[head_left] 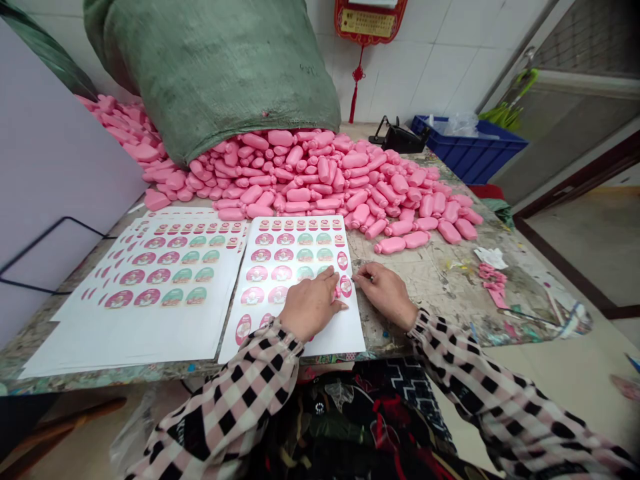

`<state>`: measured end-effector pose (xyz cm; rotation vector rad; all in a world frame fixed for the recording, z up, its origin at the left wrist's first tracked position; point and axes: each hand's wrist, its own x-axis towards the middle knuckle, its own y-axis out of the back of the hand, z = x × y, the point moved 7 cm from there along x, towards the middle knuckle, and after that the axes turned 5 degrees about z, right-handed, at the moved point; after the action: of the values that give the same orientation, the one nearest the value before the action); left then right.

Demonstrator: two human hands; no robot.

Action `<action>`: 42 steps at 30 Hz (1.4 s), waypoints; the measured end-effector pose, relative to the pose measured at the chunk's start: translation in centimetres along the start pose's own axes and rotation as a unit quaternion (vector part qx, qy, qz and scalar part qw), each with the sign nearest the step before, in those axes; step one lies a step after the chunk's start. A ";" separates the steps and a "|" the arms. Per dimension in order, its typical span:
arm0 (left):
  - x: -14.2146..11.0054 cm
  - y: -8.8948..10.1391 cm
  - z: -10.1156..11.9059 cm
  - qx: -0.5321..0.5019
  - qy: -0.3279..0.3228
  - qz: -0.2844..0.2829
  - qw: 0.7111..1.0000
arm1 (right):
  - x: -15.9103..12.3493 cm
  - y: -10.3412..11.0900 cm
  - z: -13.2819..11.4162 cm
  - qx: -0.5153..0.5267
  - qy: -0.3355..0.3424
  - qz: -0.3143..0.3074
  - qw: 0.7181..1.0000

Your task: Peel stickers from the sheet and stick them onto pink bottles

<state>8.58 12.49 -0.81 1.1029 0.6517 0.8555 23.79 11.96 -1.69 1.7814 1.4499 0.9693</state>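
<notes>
A white sheet of printed stickers [290,223] lies on the table in front of me, with rows of pink and green labels. My left hand [311,303] rests flat on its lower right part, fingers stretched out and thumb apart, covering several labels. A bit of pink shows between thumb and fingers; I cannot tell what it is. At the sheet's right edge my right hand [384,290] is closed in a pinch beside an oval pink sticker [346,286]. A tiny dark thing shows at its fingertips, too small to name.
A stack of similar sheets [165,333] lies at left. Behind, many small pink bottles [300,193] spill from a green sack [225,73]. A blue crate [470,150] stands at the back right. Pink scraps [494,283] and white crumpled paper [491,258] lie right.
</notes>
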 end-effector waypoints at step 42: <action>-4.0 -0.8 1.1 -0.852 0.246 0.011 0.463 | -5.3 1.4 -6.9 0.422 -0.066 0.030 0.904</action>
<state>7.54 8.44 -1.04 -1.0611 -0.0492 1.2569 18.03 6.71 2.33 2.4308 1.8911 0.2000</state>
